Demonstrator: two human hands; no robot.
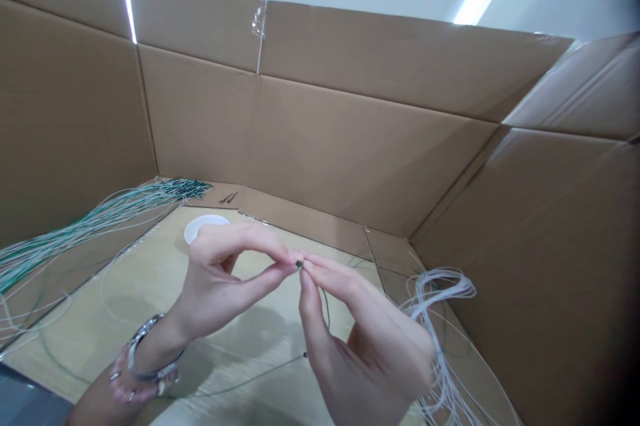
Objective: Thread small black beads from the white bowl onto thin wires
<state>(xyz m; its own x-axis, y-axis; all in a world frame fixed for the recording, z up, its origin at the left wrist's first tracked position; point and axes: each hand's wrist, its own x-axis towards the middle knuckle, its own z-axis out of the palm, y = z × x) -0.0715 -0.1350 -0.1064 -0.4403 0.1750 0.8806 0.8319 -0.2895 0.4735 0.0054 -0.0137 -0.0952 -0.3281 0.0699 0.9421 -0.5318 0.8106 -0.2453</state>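
My left hand (225, 273), with bracelets at its wrist, has thumb and forefinger pinched together on a tiny dark piece (299, 265). From the other side, my right hand (360, 339) pinches the same piece with its fingertips, so both hands meet over the board. A thin dark green wire (327, 309) shows behind the right hand. Lower down, a second small dark piece (305, 355) sits on a green wire (250, 383) that runs left across the board. The fingertips cover most of the held piece, and its exact kind is too small to make out.
Cardboard walls (350, 146) surround the pale board (165, 279). Green and white wires (100, 216) lie in a bundle at the left. Looped white wires (440, 346) lie at the right. Behind my left hand are a white dish (200, 223) and small brown pieces (229, 199).
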